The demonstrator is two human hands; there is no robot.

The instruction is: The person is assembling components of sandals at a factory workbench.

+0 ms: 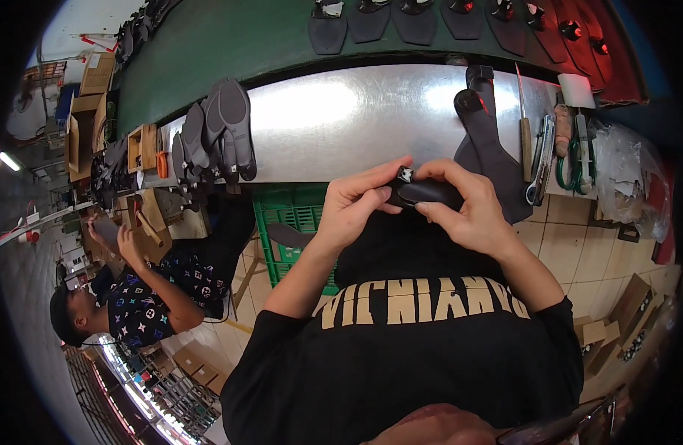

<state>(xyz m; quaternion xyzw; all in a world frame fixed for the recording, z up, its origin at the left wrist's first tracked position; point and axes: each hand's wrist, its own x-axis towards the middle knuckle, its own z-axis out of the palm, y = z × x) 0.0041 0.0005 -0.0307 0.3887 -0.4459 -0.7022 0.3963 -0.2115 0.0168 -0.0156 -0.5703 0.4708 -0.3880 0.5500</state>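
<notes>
Close to my chest, at the near edge of the metal bench (304, 111), I hold a black shoe sole (439, 193) with both hands. A small whitish patch shows at its heel end. My left hand (355, 202) pinches that end between thumb and fingers. Wrapped round the other end, my right hand (467, 204) has its thumb pressed along the near edge. My fingers hide part of the sole. Just beyond my right hand, more black soles (497, 159) with heels lie overlapping on the bench.
Right of those soles lie a wooden-handled knife (526, 141), a box cutter (543, 159), green-handled scissors (578, 159) and a plastic bag (630, 170). Stacked soles (226, 122) stand left; heeled soles (415, 22) line the green belt (208, 44). A green crate (282, 200) sits below; a co-worker (156, 297) sits left.
</notes>
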